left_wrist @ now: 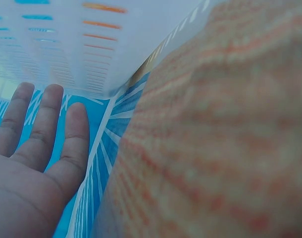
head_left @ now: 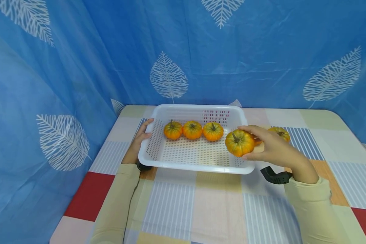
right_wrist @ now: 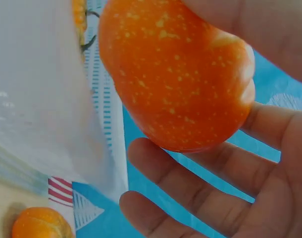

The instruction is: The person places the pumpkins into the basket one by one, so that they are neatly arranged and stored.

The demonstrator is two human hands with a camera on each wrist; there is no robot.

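My right hand (head_left: 269, 147) grips a small orange pumpkin (head_left: 239, 143) between thumb and fingers, over the right end of a white plastic basket (head_left: 195, 168). In the right wrist view the pumpkin's speckled orange underside (right_wrist: 176, 74) fills the space between the thumb and fingers. Three similar pumpkins (head_left: 192, 130) sit in a row along the back half of the basket. At the basket's left end, my left hand (head_left: 137, 144) touches the outer wall and rim. The left wrist view shows its fingers (left_wrist: 42, 124) extended against the slotted wall.
Another small pumpkin (head_left: 280, 133) lies on the table to the right of the basket, partly behind my right hand. A patchwork-checked cloth (head_left: 219, 210) covers the table. Blue curtains (head_left: 201, 67) with white leaf prints hang behind and to the left.
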